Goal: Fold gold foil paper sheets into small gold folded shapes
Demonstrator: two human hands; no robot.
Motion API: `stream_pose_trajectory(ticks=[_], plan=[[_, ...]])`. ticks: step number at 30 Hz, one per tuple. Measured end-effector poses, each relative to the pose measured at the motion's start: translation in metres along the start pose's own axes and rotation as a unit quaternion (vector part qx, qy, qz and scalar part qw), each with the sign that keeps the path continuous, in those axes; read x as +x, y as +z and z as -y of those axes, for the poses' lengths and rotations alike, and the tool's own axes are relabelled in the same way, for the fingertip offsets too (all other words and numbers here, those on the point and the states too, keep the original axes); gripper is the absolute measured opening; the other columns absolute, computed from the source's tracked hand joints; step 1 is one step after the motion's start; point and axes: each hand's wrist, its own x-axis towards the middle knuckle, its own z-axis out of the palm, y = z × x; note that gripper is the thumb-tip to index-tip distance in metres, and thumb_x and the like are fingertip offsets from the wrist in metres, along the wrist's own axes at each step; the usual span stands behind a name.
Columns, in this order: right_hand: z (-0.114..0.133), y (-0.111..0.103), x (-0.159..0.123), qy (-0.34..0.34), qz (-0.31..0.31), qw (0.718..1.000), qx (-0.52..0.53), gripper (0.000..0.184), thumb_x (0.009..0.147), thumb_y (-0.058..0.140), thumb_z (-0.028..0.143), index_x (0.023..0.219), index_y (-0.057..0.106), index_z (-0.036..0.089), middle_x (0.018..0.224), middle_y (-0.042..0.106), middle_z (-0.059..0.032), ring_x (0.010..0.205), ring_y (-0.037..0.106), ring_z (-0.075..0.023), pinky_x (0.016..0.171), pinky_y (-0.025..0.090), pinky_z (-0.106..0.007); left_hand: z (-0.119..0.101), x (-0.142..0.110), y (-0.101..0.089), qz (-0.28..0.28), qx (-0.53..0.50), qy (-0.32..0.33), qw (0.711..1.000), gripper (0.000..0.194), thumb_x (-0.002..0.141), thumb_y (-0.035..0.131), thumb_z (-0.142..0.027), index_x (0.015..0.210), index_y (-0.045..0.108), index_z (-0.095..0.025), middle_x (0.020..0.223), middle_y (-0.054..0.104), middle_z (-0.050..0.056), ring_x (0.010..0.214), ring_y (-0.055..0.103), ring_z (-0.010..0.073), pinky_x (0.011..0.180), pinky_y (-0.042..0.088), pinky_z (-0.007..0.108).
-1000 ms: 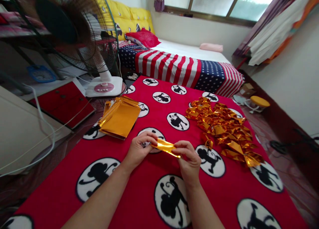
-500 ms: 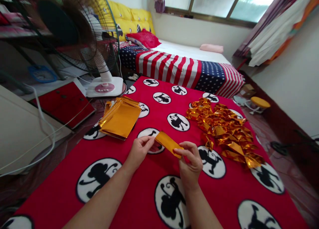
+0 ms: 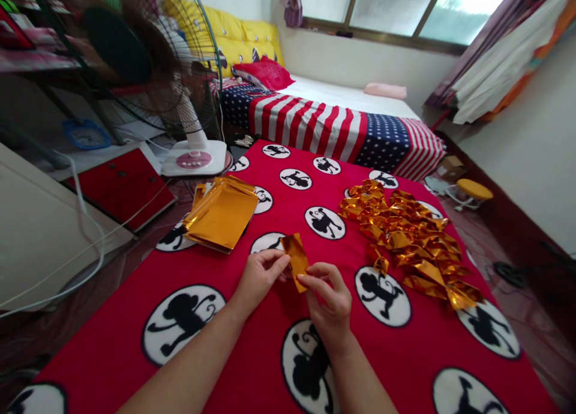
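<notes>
Between my hands is a narrow strip of folded gold foil paper (image 3: 296, 259), held just above the red cloth with monkey prints (image 3: 252, 354). My left hand (image 3: 265, 276) pinches its left edge between thumb and fingers. The lower right end is gripped by the thumb and fingertips of my right hand (image 3: 328, 300). To the left lies a stack of flat gold foil sheets (image 3: 222, 216), partly under clear plastic. A heap of folded gold foil pieces (image 3: 405, 240) spreads over the cloth on the right.
A running fan (image 3: 193, 153) stands beyond the cloth's left edge, near a red cabinet (image 3: 126, 186) and loose cables. Behind is a bed with a flag-patterned cover (image 3: 310, 123). A yellow stool (image 3: 474, 189) stands on the floor at right.
The foil strip has turned to a steeper angle. My right hand has moved left, closer to my left hand. The view has shifted slightly.
</notes>
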Motion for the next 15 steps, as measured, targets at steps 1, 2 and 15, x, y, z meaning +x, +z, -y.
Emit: stream_pose_trajectory(ticks=[1, 2, 15], plan=[[-0.0001, 0.0001, -0.0001, 0.003, 0.001, 1.000, -0.001, 0.032, 0.083, 0.058, 0.002, 0.098, 0.073, 0.026, 0.095, 0.060, -0.0058, 0.085, 0.061, -0.0163, 0.066, 0.052, -0.028, -0.0006, -0.0002, 0.0000, 0.000, 0.001, 0.000, 1.000, 0.030, 0.076, 0.069, -0.043, 0.076, 0.071, -0.013, 0.062, 0.069, 0.003, 0.053, 0.062, 0.0138, 0.049, 0.051, 0.022], [-0.0001, 0.0002, -0.0002, 0.007, 0.001, 1.000, -0.004, 0.032, 0.083, 0.058, 0.003, 0.098, 0.073, 0.026, 0.096, 0.060, -0.0061, 0.086, 0.062, -0.0167, 0.067, 0.052, -0.029, -0.0010, -0.0005, 0.0002, 0.000, 0.002, -0.001, 1.000, 0.030, 0.077, 0.068, -0.043, 0.075, 0.070, -0.013, 0.062, 0.069, 0.003, 0.052, 0.062, 0.0136, 0.049, 0.051, 0.022], [-0.0004, -0.0048, 0.0002, 0.093, -0.045, 0.993, 0.060, 0.018, 0.086, 0.061, 0.010, 0.094, 0.071, 0.024, 0.093, 0.066, -0.0054, 0.087, 0.064, -0.0191, 0.079, 0.053, -0.035, 0.0044, 0.0036, -0.0056, -0.065, 0.044, 0.064, 0.995, 0.026, 0.074, 0.072, -0.040, 0.076, 0.062, -0.016, 0.069, 0.064, 0.000, 0.062, 0.059, 0.0121, 0.056, 0.047, 0.021]])
